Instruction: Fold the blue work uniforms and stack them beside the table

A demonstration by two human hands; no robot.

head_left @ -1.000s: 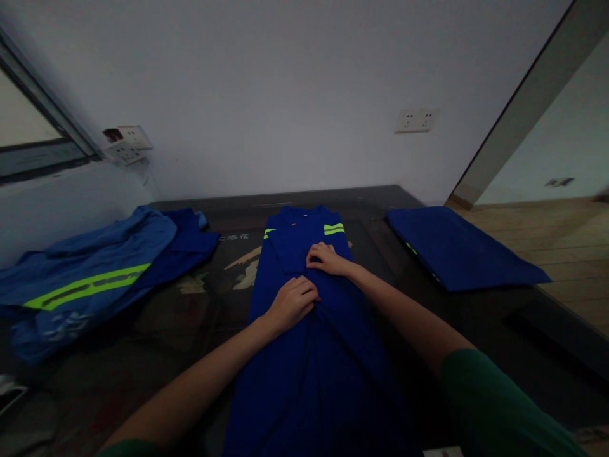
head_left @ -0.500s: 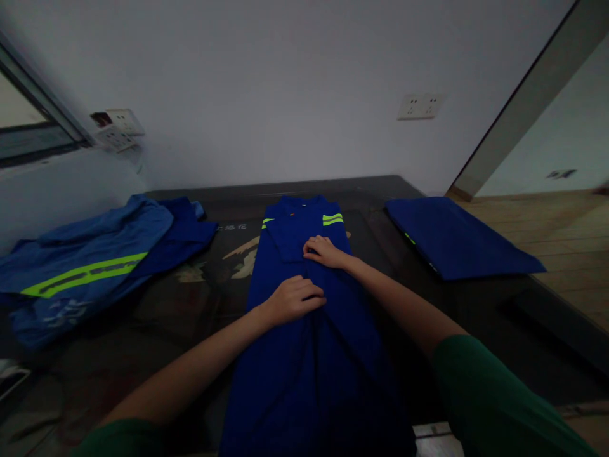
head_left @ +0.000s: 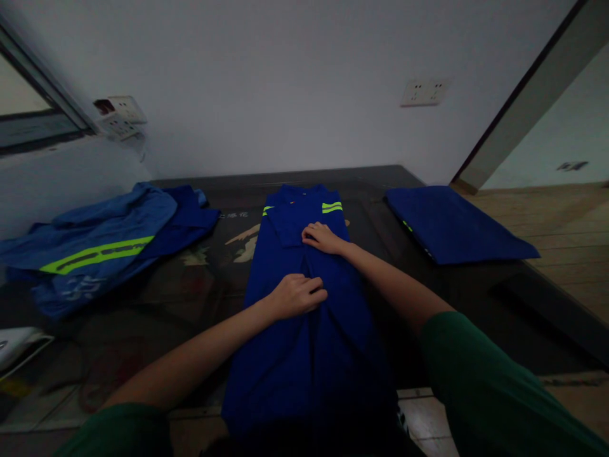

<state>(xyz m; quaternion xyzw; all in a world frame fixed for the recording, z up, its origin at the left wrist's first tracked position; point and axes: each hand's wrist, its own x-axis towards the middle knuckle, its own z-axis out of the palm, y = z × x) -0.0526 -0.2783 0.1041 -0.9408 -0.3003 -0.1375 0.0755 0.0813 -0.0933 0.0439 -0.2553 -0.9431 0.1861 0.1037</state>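
A long blue garment (head_left: 276, 336) with a collar and yellow-green stripes lies down the middle of the dark table, its lower end reaching past the near edge. One sleeve is folded across its front. My left hand (head_left: 297, 296) rests over the middle of the garment, fingers curled together on the cloth. Farther up, my right hand (head_left: 322, 238) is at the end of the folded sleeve, thumb and fingers pinched on the fabric. Dark creases run down the cloth below both hands.
A crumpled blue garment (head_left: 109, 222) with a yellow-green stripe lies at the left. On the right is a flat folded blue garment (head_left: 457, 225), with a dark oblong object (head_left: 547, 317) nearer me. A white object (head_left: 19, 346) sits at the near left. Wall sockets (head_left: 425, 92) are behind the table (head_left: 352, 174).
The view has tilted down slightly, showing more of the near edge. My left hand's fingers are curled more tightly on the garment; my right hand has stayed by the sleeve end.
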